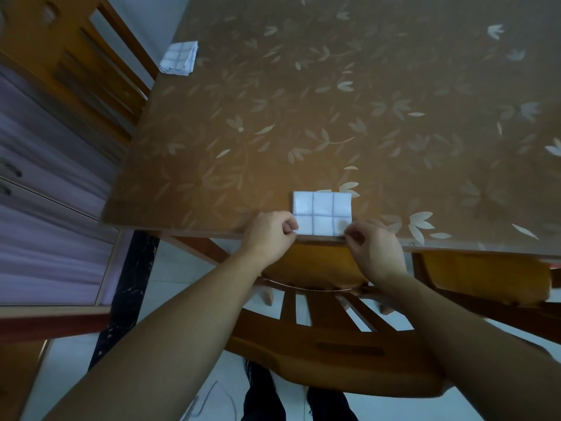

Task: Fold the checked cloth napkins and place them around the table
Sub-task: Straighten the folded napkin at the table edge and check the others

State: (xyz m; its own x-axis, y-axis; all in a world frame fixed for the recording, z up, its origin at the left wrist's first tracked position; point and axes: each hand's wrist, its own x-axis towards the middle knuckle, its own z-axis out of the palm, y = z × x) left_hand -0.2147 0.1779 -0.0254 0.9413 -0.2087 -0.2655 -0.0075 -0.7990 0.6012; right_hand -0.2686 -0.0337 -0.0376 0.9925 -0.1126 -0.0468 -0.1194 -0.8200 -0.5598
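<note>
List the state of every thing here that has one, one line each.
near napkin: folded, flat at the near edge of the table, held at both near corners.
far napkin: folded, lying at the table's far left edge, untouched.
left hand: pinches the near napkin's left corner.
right hand: pinches its right corner.
chair: pushed in, seat partly under the table.
</note>
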